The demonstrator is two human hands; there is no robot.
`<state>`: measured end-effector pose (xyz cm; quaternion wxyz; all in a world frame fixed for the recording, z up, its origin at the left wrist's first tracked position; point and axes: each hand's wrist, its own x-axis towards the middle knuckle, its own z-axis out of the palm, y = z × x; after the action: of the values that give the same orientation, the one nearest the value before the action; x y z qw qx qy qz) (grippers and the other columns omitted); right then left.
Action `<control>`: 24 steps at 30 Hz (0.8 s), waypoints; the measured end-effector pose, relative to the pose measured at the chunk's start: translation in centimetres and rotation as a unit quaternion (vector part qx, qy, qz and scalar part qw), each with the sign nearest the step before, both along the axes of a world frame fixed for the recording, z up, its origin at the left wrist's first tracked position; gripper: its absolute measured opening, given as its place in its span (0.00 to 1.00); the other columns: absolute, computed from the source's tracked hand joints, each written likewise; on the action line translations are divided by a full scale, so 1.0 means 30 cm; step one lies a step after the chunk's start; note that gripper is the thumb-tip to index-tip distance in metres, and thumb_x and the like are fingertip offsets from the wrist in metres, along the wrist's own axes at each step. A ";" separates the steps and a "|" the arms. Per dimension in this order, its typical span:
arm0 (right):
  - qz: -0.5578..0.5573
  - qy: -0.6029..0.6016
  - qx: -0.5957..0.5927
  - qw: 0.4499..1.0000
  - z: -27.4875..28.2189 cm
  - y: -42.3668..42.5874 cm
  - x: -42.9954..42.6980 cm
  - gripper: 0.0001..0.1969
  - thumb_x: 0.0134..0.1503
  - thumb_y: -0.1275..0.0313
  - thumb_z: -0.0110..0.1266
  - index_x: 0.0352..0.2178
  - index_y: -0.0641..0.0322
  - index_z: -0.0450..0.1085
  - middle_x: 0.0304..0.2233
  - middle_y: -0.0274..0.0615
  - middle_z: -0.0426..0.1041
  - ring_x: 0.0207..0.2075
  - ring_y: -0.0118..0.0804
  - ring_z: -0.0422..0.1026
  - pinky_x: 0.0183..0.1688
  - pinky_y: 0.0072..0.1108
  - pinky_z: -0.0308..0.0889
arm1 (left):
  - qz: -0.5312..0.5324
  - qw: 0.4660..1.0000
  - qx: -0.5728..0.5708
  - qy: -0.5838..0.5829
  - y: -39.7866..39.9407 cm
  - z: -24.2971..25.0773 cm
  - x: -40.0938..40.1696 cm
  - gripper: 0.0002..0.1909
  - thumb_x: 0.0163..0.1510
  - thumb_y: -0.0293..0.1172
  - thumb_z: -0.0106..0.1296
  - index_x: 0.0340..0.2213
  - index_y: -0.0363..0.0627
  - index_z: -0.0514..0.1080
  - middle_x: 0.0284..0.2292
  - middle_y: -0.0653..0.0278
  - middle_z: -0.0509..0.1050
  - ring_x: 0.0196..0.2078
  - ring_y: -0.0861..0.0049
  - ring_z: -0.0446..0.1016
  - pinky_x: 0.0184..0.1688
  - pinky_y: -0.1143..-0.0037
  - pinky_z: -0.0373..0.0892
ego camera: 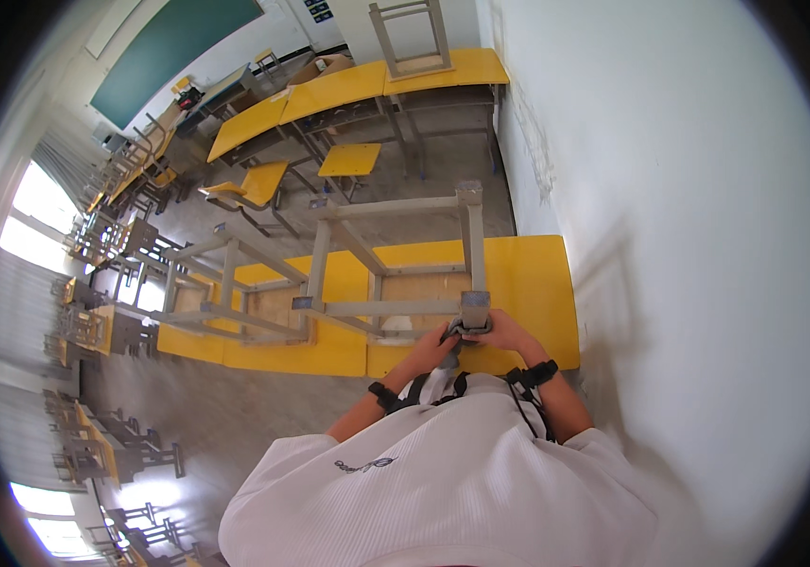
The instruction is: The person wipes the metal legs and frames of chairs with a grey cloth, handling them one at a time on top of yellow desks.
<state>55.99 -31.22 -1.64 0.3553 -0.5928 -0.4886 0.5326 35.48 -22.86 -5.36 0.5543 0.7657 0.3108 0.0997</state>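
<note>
An upturned stool (391, 309) with a grey frame stands legs up on a yellow desk top (529, 305) before me. Around its near right leg is wrapped a dark grey cloth (456, 329). My left hand (432, 349) grips the cloth on the left of that leg, and my right hand (501, 332) holds it on the right, fingers curled round the leg. The cloth's lower end hangs down towards my shirt. More upturned stools (256, 329) stand to the left on the same row of desks.
A white wall (695, 248) rises close on the right. Beyond the desk stand a yellow chair (263, 183), a yellow-topped stool (350, 160) and a row of yellow desks (334, 92) bearing another upturned stool (415, 67). Many desks and chairs fill the left side.
</note>
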 end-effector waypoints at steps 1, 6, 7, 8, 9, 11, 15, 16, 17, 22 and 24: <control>-0.022 0.007 0.017 1.000 0.035 -0.008 0.001 0.20 0.46 0.70 0.64 0.40 0.65 0.69 0.36 0.40 0.75 0.39 0.30 0.72 0.44 0.24 0.67 | 0.008 1.000 -0.012 -0.005 -0.010 0.080 0.013 0.15 0.57 0.36 0.44 0.41 0.37 0.65 0.34 0.45 0.72 0.36 0.55 0.71 0.38 0.67 0.65; -0.093 0.012 0.120 0.988 0.264 -0.029 -0.038 0.21 0.47 0.66 0.63 0.41 0.65 0.68 0.35 0.42 0.75 0.36 0.31 0.72 0.41 0.23 0.67 | 0.046 0.998 -0.003 -0.041 -0.024 0.331 0.030 0.14 0.58 0.33 0.44 0.43 0.37 0.66 0.32 0.54 0.73 0.33 0.71 0.70 0.37 0.73 0.65; -0.105 0.030 0.135 0.985 0.296 -0.030 -0.041 0.21 0.48 0.67 0.63 0.41 0.65 0.69 0.35 0.42 0.74 0.37 0.31 0.71 0.42 0.23 0.67 | 0.046 0.997 -0.022 -0.059 -0.016 0.339 0.033 0.13 0.58 0.32 0.45 0.41 0.36 0.67 0.32 0.56 0.73 0.34 0.75 0.69 0.37 0.74 0.65; -0.117 0.048 0.150 0.981 0.311 -0.029 -0.041 0.20 0.48 0.67 0.62 0.41 0.65 0.69 0.35 0.41 0.74 0.37 0.31 0.71 0.43 0.22 0.66 | 0.046 0.995 -0.041 -0.077 -0.014 0.343 0.037 0.12 0.58 0.32 0.45 0.40 0.36 0.68 0.32 0.59 0.73 0.34 0.79 0.68 0.37 0.76 0.65; -0.117 0.048 0.148 0.981 0.309 -0.026 -0.042 0.20 0.48 0.67 0.62 0.41 0.65 0.69 0.35 0.41 0.74 0.37 0.31 0.71 0.43 0.22 0.66 | 0.045 0.995 -0.042 -0.077 -0.013 0.344 0.039 0.12 0.58 0.32 0.45 0.40 0.36 0.68 0.32 0.59 0.73 0.34 0.79 0.68 0.37 0.76 0.65; -0.126 0.062 0.157 0.978 0.305 -0.024 -0.043 0.20 0.48 0.68 0.62 0.41 0.66 0.69 0.35 0.41 0.74 0.37 0.31 0.71 0.43 0.22 0.66 | 0.051 0.991 -0.035 -0.122 -0.011 0.343 0.044 0.12 0.58 0.31 0.44 0.38 0.34 0.68 0.31 0.62 0.72 0.33 0.84 0.66 0.37 0.79 0.64; -0.174 0.147 0.169 0.959 0.218 -0.008 -0.061 0.20 0.47 0.69 0.63 0.41 0.65 0.69 0.35 0.40 0.74 0.37 0.30 0.71 0.43 0.22 0.66 | 0.039 0.989 -0.008 -0.142 -0.012 0.318 0.053 0.12 0.58 0.30 0.43 0.39 0.34 0.67 0.30 0.59 0.73 0.33 0.77 0.69 0.37 0.76 0.65; -0.150 0.136 0.132 0.970 0.208 -0.002 -0.057 0.21 0.46 0.69 0.63 0.41 0.65 0.68 0.36 0.40 0.74 0.38 0.29 0.70 0.44 0.22 0.66 | 0.025 0.992 0.030 -0.117 -0.014 0.311 0.050 0.12 0.58 0.30 0.43 0.39 0.34 0.67 0.31 0.55 0.73 0.34 0.69 0.71 0.38 0.73 0.66; -0.126 0.124 0.095 0.980 0.196 0.002 -0.054 0.21 0.45 0.70 0.64 0.41 0.65 0.68 0.36 0.40 0.74 0.38 0.29 0.70 0.44 0.22 0.66 | 0.011 0.993 0.068 -0.092 -0.016 0.301 0.048 0.13 0.58 0.30 0.42 0.40 0.34 0.66 0.32 0.50 0.74 0.35 0.62 0.72 0.39 0.70 0.66; -0.063 0.039 0.099 0.992 0.080 0.015 -0.021 0.24 0.43 0.68 0.66 0.42 0.64 0.69 0.38 0.39 0.74 0.40 0.31 0.70 0.46 0.23 0.65 | -0.027 0.999 0.037 0.023 -0.014 0.150 0.026 0.15 0.59 0.33 0.40 0.43 0.35 0.65 0.37 0.43 0.72 0.42 0.47 0.69 0.43 0.65 0.65; -0.031 0.048 0.092 0.994 0.022 0.019 -0.006 0.25 0.43 0.67 0.67 0.42 0.63 0.69 0.39 0.40 0.74 0.41 0.32 0.70 0.47 0.24 0.65 | -0.035 0.999 0.020 0.016 -0.013 0.107 0.025 0.17 0.59 0.36 0.39 0.44 0.36 0.65 0.38 0.43 0.72 0.43 0.47 0.69 0.44 0.65 0.65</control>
<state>55.81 -30.65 -0.98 0.4476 -0.5460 -0.4995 0.5021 36.24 -23.27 -2.14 0.5366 0.7886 0.2908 0.0746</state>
